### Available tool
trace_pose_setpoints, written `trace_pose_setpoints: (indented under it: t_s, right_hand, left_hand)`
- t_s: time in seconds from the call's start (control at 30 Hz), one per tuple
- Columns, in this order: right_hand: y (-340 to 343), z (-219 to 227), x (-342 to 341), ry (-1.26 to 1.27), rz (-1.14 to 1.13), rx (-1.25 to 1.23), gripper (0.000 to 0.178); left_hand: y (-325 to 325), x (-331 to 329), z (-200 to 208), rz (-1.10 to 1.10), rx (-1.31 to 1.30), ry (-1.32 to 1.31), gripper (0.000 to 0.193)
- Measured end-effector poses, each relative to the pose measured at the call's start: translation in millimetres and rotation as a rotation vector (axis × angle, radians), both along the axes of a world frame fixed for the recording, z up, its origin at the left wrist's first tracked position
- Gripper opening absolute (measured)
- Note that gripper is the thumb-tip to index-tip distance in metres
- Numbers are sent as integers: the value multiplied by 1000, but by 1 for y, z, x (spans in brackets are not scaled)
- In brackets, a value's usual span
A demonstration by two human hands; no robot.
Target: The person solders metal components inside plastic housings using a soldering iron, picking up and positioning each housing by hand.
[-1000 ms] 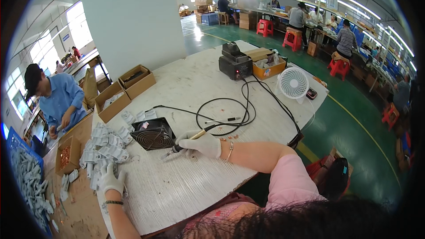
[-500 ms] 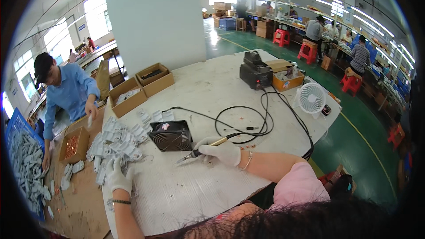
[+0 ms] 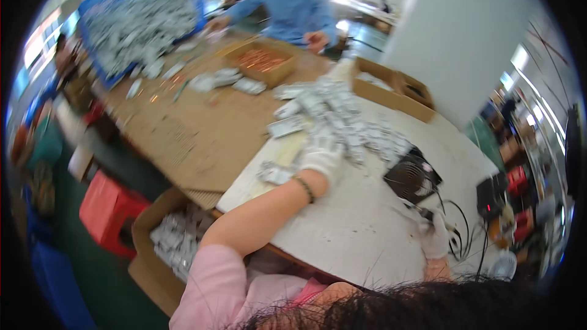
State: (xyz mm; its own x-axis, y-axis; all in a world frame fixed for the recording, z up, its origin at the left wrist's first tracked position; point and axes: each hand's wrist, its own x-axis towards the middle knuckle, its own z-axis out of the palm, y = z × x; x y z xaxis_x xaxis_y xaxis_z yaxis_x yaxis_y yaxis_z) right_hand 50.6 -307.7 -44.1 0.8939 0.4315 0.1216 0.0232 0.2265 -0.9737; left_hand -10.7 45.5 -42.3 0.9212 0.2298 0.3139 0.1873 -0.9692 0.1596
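Observation:
My gloved left hand (image 3: 323,157) reaches to the near edge of a pile of white plastic casings (image 3: 342,113). Its fingers look stretched out over the parts, though motion blurs them, and I see nothing clearly gripped. A few more casings (image 3: 275,173) lie just left of that wrist. On the right, my gloved right hand (image 3: 434,235) is closed around a soldering iron (image 3: 423,212), whose tip end points toward a black square fan (image 3: 413,177). The iron's handle is mostly hidden by the glove.
Across the table a person in blue (image 3: 290,3) works beside a box of copper-coloured pieces (image 3: 263,64) and a blue crate (image 3: 143,21) of casings. Cardboard boxes (image 3: 391,95) stand by the pillar. A black station (image 3: 491,195) and cables lie right; a red stool (image 3: 110,211) stands left.
The view has swung to the left, bringing the crate and the floor box of parts into sight. My left hand remains at the pile; my right hand still holds the soldering iron near the fan.

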Motion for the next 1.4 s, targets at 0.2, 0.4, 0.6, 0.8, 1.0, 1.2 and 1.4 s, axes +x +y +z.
trace_pose_setpoints:
  t_s: [0.2, 0.4, 0.6, 0.8, 1.0, 1.2, 1.4]
  right_hand:
    - [-3, 5, 0, 158, -21, 5, 32]
    - [-35, -20, 23, 90, -117, -61, 37]
    - [-41, -21, 24, 80, -114, -114, 36]
    - [-47, -13, 18, 158, 67, 6, 34]
    - [9, 3, -8, 64, -41, 43, 25]
    - [-4, 7, -4, 100, -16, 62, 16]
    - [-3, 14, -6, 166, 34, 56, 17]
  left_hand:
    - [-16, 8, 5, 15, -67, 46, 41]
    - [-13, 10, 11, 0, -74, 136, 42]
    - [-10, 3, 13, -19, -42, 160, 43]
    - [-18, 9, 17, -54, -101, 141, 43]
    - [-5, 2, 3, -49, -102, 161, 45]
    - [-8, -12, 25, -41, -77, 28, 56]
    - [2, -19, 41, 151, 14, 39, 52]
